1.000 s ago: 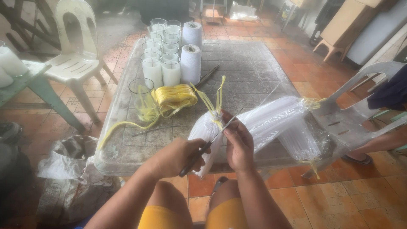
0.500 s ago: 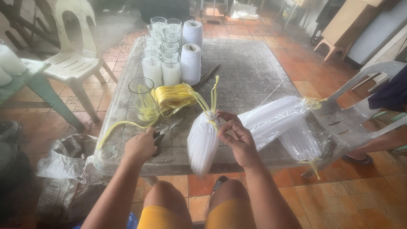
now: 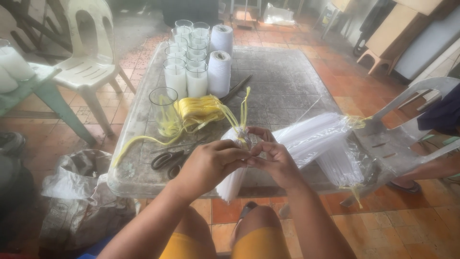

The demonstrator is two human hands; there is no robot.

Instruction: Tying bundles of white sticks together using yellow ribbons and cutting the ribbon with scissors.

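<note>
The tied neck of the white bundle in clear plastic wrap (image 3: pixel 235 180) is largely hidden behind both hands, so the knot itself cannot be made out; the bundle's lower end is seen hanging over the near edge of the grey, dusty low table (image 3: pixel 287 91); the left hand (image 3: pixel 208 165) is curled with its fingertips pinched on the neck, and the right hand (image 3: pixel 275 163) is closed against it from the other side, pinching the same spot; a yellow plastic strip (image 3: pixel 245 103) is seen rising from that neck. Just left of the hands, black-handled scissors (image 3: pixel 167 159) are lying flat on the table. An empty clear glass tumbler (image 3: pixel 164 110) is standing beside a heap of yellow plastic strips (image 3: pixel 199 110); behind it, glass tumblers filled with white wax (image 3: pixel 187 62) are ranked in rows, with two white thread spools (image 3: pixel 220 57) upright beside them. A second, longer clear plastic pack of white sticks (image 3: pixel 311 136) is stretched toward a white plastic chair (image 3: pixel 407 139), partly cut off.
</note>
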